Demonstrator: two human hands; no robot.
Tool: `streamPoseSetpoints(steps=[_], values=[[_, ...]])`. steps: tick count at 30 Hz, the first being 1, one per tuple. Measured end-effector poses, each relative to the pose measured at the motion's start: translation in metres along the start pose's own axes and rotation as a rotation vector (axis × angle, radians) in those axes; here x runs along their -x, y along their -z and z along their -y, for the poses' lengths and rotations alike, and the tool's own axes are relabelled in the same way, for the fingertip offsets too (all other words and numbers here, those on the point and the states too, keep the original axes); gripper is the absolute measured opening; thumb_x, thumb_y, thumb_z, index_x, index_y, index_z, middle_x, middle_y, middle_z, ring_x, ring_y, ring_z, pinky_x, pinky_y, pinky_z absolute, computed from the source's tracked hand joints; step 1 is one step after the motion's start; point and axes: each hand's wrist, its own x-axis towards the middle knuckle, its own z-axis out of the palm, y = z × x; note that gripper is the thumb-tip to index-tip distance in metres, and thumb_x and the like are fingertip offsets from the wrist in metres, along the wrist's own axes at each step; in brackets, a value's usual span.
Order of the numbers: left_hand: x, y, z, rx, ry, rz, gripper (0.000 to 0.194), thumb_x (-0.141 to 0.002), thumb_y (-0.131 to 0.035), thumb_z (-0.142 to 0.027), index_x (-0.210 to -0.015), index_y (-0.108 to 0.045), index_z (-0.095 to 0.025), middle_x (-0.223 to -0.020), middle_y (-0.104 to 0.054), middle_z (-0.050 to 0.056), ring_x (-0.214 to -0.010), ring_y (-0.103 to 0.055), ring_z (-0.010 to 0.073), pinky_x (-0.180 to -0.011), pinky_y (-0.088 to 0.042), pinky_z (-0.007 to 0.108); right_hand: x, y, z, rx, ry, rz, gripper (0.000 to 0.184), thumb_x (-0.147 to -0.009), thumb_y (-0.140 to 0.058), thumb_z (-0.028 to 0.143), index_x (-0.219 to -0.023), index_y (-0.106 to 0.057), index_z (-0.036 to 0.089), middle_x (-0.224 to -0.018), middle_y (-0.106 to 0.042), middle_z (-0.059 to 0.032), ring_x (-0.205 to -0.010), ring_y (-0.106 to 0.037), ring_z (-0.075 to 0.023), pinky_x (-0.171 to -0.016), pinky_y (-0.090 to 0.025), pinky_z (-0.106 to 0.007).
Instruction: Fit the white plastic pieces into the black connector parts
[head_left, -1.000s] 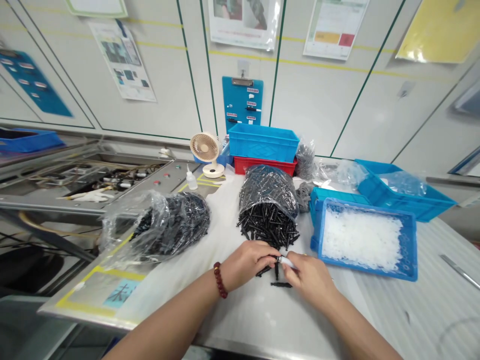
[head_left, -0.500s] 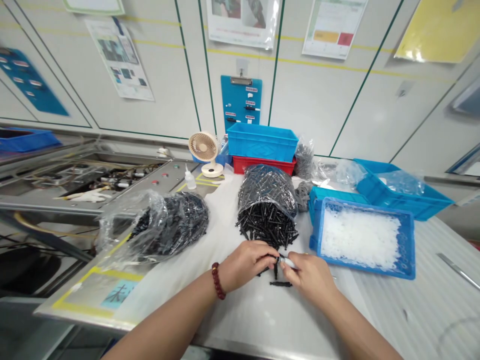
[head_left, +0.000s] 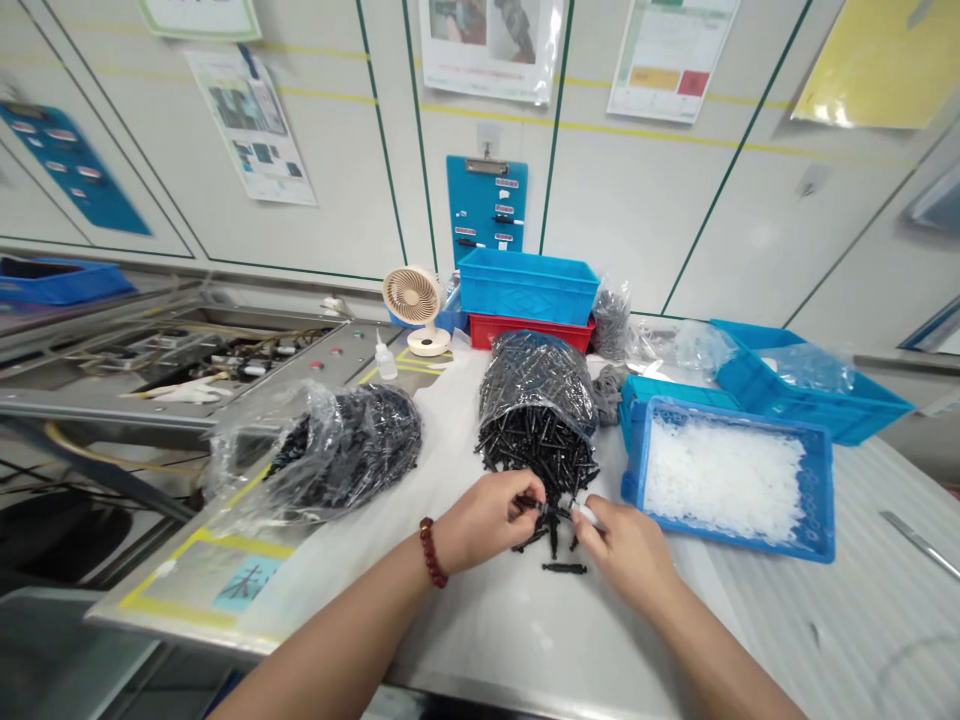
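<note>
My left hand (head_left: pixel 484 522), with a beaded bracelet at the wrist, is closed with its fingertips pinching a small black rod-shaped part (head_left: pixel 529 502). My right hand (head_left: pixel 628 548) grips a white cylindrical piece (head_left: pixel 588 515), its tip pointing left toward the other hand. A gap separates the two hands. Just beyond them, a clear plastic bag (head_left: pixel 536 370) lies on its side, and black rod-shaped parts (head_left: pixel 536 440) spill from its mouth. Several more lie loose between my hands, and a single black part (head_left: pixel 564 568) rests nearer to me.
On the right, a blue tray (head_left: pixel 828 500) holds many small white pieces (head_left: pixel 724 480). Another bag of black parts (head_left: pixel 360 450) lies left. Behind stand a fan (head_left: pixel 414 300), a dropper bottle (head_left: pixel 385 360) and a blue bin (head_left: pixel 529 285) on a red one (head_left: pixel 525 332).
My hands were together, with the white piece against a black part at the left fingertips. Now they have drawn apart, the left shifting slightly left. The camera view has shifted a little.
</note>
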Motion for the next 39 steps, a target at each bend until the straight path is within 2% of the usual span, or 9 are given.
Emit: streamPoseSetpoints(steps=[3, 7, 12, 15, 18, 24, 28, 34, 39], values=[[0.0, 0.004, 0.001, -0.219, -0.012, 0.025, 0.025, -0.07, -0.045, -0.006, -0.09, -0.056, -0.016, -0.077, -0.059, 0.0, -0.067, -0.054, 0.0129, -0.064, -0.044, 0.022, 0.0, -0.001, -0.002, -0.114, 0.044, 0.005, 0.028, -0.089, -0.031, 0.035, -0.081, -0.053, 0.022, -0.063, -0.061, 0.0011, -0.058, -0.056, -0.0145, -0.05, -0.023, -0.023], [0.002, -0.001, 0.009, -0.55, -0.022, 0.176, 0.012, -0.07, -0.051, -0.012, -0.076, -0.06, -0.016, -0.078, -0.06, 0.005, -0.075, -0.057, 0.0194, -0.071, -0.045, 0.028, 0.0, -0.002, -0.003, -0.173, 0.072, 0.015, 0.027, -0.09, -0.027, 0.034, -0.081, -0.05, 0.022, -0.062, -0.059, 0.0011, -0.058, -0.056, -0.0154, -0.05, -0.024, -0.023], [0.003, -0.007, 0.019, -0.66, 0.064, 0.318, 0.011, -0.076, -0.05, -0.012, -0.075, -0.06, -0.015, -0.08, -0.062, 0.006, -0.075, -0.058, 0.0203, -0.068, -0.046, 0.028, 0.0, -0.004, -0.002, -0.209, 0.087, 0.028, 0.027, -0.089, -0.027, 0.034, -0.077, -0.048, 0.021, -0.062, -0.057, 0.0006, -0.058, -0.053, -0.0154, -0.051, -0.023, -0.024], [0.003, -0.005, 0.019, -0.6, 0.046, 0.266, 0.011, -0.082, -0.047, -0.014, -0.085, -0.057, -0.014, -0.087, -0.059, 0.007, -0.081, -0.056, 0.0204, -0.073, -0.045, 0.03, 0.0, -0.005, -0.003, -0.225, 0.107, 0.015, 0.026, -0.088, -0.028, 0.033, -0.075, -0.047, 0.021, -0.063, -0.056, 0.0003, -0.057, -0.052, -0.0148, -0.051, -0.023, -0.024], [0.002, -0.001, 0.015, -0.425, 0.003, 0.129, 0.013, -0.085, -0.043, -0.015, -0.093, -0.053, -0.014, -0.094, -0.056, 0.007, -0.086, -0.053, 0.0188, -0.078, -0.043, 0.029, 0.0, -0.007, -0.005, -0.218, 0.104, -0.006, 0.025, -0.087, -0.03, 0.032, -0.071, -0.046, 0.021, -0.061, -0.055, 0.0006, -0.055, -0.05, -0.0142, -0.051, -0.022, -0.024], [0.0, 0.001, 0.004, 0.012, 0.104, 0.007, 0.014, -0.085, -0.044, -0.021, -0.096, -0.051, -0.017, -0.076, -0.058, -0.001, -0.069, -0.053, 0.0133, -0.066, -0.042, 0.023, 0.0, -0.008, -0.006, -0.224, 0.122, -0.022, 0.028, -0.086, -0.031, 0.034, -0.069, -0.048, 0.021, -0.056, -0.052, 0.0016, -0.05, -0.046, -0.0128, -0.049, -0.021, -0.023], [-0.001, 0.001, 0.0, 0.123, 0.074, -0.097, 0.012, -0.082, -0.047, -0.024, -0.09, -0.053, -0.016, -0.078, -0.058, 0.001, -0.071, -0.053, 0.0133, -0.065, -0.042, 0.022, 0.0, -0.008, -0.006, -0.25, 0.118, -0.008, 0.029, -0.087, -0.029, 0.035, -0.07, -0.047, 0.021, -0.058, -0.053, 0.0011, -0.051, -0.045, -0.0129, -0.05, -0.022, -0.023], [0.0, -0.002, 0.006, 0.247, 0.122, -0.01, 0.017, -0.082, -0.046, -0.022, -0.091, -0.058, -0.014, -0.074, -0.057, 0.002, -0.054, -0.054, 0.0096, -0.05, -0.043, 0.018, 0.0, -0.008, -0.005, -0.239, 0.127, 0.014, 0.027, -0.086, -0.031, 0.033, -0.072, -0.05, 0.021, -0.057, -0.053, 0.0015, -0.051, -0.045, -0.0126, -0.049, -0.022, -0.023], [0.002, -0.008, 0.01, 0.242, 0.109, 0.042, 0.009, -0.079, -0.052, -0.018, -0.085, -0.059, -0.015, -0.064, -0.06, -0.001, -0.058, -0.057, 0.0105, -0.054, -0.044, 0.017, 0.002, -0.005, -0.001, -0.107, 0.122, 0.045, 0.023, -0.084, -0.036, 0.028, -0.068, -0.052, 0.02, -0.057, -0.055, 0.001, -0.052, -0.048, -0.0125, -0.049, -0.018, -0.024]])
